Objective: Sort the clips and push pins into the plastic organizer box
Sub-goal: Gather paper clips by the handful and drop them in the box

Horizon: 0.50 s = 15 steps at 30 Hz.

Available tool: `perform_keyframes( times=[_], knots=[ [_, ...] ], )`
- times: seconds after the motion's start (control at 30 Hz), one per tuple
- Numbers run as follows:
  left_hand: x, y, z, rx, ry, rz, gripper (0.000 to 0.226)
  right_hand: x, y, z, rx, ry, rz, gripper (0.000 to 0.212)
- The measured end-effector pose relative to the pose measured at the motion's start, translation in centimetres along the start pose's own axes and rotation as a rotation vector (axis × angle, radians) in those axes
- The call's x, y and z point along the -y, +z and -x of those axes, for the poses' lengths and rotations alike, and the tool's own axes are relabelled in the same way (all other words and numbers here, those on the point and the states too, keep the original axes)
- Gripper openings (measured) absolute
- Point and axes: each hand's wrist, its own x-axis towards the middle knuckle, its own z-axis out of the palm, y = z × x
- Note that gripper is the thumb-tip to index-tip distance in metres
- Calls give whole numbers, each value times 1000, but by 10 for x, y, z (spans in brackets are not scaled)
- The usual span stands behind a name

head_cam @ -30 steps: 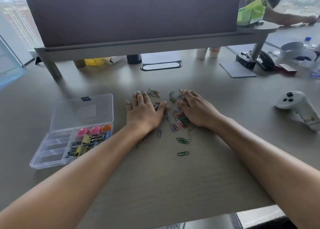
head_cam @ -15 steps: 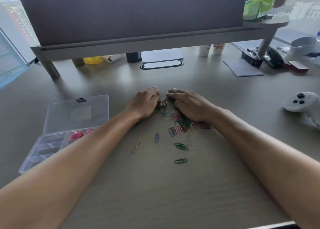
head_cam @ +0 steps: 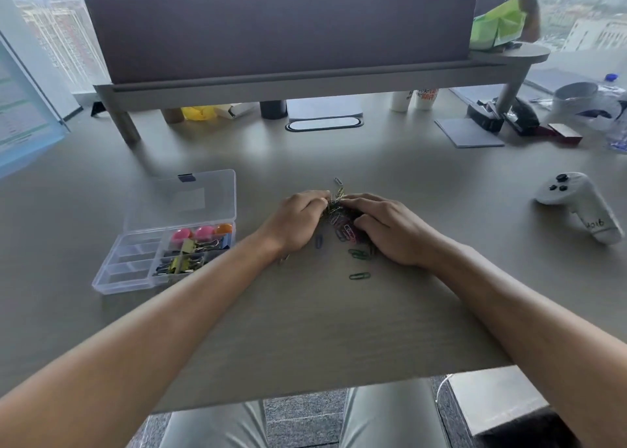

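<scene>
On the grey desk (head_cam: 305,328), the left hand (head_cam: 293,223) and right hand (head_cam: 386,227) are cupping, fingers curled, a heap of paper clips (head_cam: 342,225) right of the open organizer box (head_cam: 135,278).

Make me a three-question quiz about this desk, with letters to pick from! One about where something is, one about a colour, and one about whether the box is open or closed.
1. Where is the organizer box?
A. left of the left hand
B. right of the right hand
C. on the shelf

2. What colour is the lone paper clip nearest the person?
A. white
B. green
C. orange

3. How is the box lid?
A. shut and latched
B. taken off and lying elsewhere
C. open, tilted back

Answers:
1. A, the box sits on the desk beyond the left forearm.
2. B, it lies alone, dark green, below the paper clip pile.
3. C, the compartments with the pink push pins lie uncovered.
</scene>
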Motion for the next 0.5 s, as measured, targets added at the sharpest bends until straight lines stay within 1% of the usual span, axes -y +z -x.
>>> perform_keyframes(
  times=[0.07, 0.13, 0.17, 0.23, 0.3, 0.4, 0.5],
  knots=[
    [-4, 0, 15, -6, 17, -8, 43, 3, 3, 8, -66, 16, -10, 51],
    [-7, -1, 31, -70, 18, 8, 46, 1, 4, 6, -141, 68, 2, 49],
    [-9, -1, 39, -117, 6, 39, 46, 0, 4, 3, -152, 108, 10, 48],
    [-13, -3, 53, -212, -28, 123, 45, 0, 4, -10, -106, 191, 38, 52],
    [-16, -4, 67, -281, -59, 154, 44, 2, 4, -28, -33, 220, 72, 55],
    [-13, -5, 85, -285, -104, 122, 47, 7, 8, -53, 71, 173, 75, 54],
    [-3, -5, 96, -260, -158, 43, 50, 11, 12, -61, 136, 68, 38, 47]
  ],
)
